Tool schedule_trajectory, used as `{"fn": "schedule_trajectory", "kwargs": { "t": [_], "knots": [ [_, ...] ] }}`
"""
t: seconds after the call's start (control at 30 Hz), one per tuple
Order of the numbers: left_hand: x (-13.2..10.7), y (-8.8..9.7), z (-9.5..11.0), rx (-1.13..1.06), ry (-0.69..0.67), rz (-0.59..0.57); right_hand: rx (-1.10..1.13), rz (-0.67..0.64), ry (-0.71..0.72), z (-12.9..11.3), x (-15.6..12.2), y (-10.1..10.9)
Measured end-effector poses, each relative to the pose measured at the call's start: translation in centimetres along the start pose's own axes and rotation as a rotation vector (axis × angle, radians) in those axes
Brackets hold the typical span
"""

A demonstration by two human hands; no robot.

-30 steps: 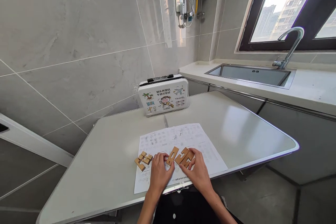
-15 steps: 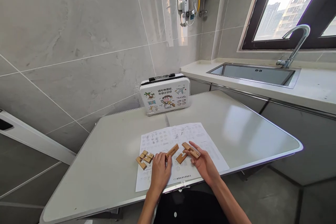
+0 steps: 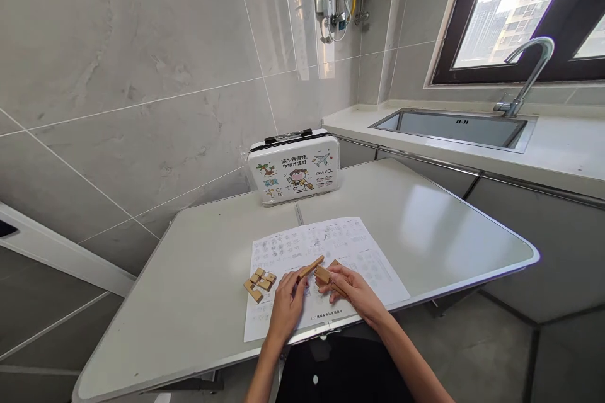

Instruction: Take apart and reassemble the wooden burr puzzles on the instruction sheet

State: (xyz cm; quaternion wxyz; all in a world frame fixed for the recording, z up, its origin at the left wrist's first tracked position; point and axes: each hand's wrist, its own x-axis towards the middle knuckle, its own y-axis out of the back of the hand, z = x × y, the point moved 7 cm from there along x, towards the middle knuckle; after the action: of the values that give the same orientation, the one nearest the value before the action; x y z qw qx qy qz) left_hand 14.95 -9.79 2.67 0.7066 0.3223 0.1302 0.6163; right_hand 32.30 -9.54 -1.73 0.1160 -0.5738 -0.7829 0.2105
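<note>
My left hand [image 3: 289, 297] is closed on a long notched wooden puzzle piece [image 3: 312, 267], which slants up to the right above the printed sheet [image 3: 373, 271]. Close beside it, my right hand [image 3: 353, 289] grips interlocked wooden puzzle pieces [image 3: 324, 274]. Its fingers partly cover them, so how they join cannot be made out. The two held parts are near each other; whether they touch is unclear. Left of my left hand, several loose wooden puzzle pieces [image 3: 255, 289] lie at the sheet's left edge.
A pale folding table [image 3: 198, 289] carries everything. At its back stands a white cartoon-printed case [image 3: 295, 170] against the tiled wall. To the right runs a counter [image 3: 562, 151] with a sink [image 3: 454, 132] and a faucet [image 3: 532, 69].
My right hand has turned over and shifted left, bringing its wooden pieces closer to the left hand's piece. The left hand's piece has rotated slightly. The view has shifted a little.
</note>
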Motion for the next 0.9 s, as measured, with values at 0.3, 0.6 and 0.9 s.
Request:
{"fn": "schedule_trajectory", "kwargs": {
  "t": [0.3, 0.6, 0.9],
  "knots": [
    [-0.16, 0.02, 0.46, -0.073, -0.045, -0.022, -0.032, -0.031, -0.013, 0.42, -0.05, 0.00],
    [-0.24, 0.07, 0.21, -0.075, -0.080, -0.015, -0.099, -0.012, 0.007, 0.41, -0.14, -0.12],
    [-0.52, -0.13, -0.17, -0.086, -0.035, -0.009, -0.106, -0.002, 0.016, 0.37, -0.35, -0.30]
  ]
}}
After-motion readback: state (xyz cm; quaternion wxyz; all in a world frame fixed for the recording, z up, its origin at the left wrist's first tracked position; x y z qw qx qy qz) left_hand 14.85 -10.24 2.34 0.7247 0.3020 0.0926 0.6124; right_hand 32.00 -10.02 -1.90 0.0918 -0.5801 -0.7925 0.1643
